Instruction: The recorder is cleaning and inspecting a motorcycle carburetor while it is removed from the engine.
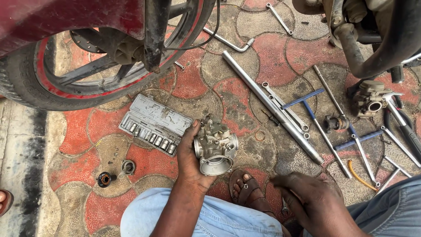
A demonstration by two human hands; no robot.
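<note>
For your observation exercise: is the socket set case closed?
No, the socket set case lies open on the paving, its row of sockets showing.

The floor (258, 44) is paved in red and grey patterned tiles. On it are laid an open socket set (155, 124), a long steel tube (271, 104), blue-handled T-wrenches (316, 120), spanners (279, 18), a second carburetor (372, 98) and two small round parts (115, 173).

Left hand (189, 160) raised, fingers curled — right hand (307, 197) apparently lowered, knuckles up.
</note>
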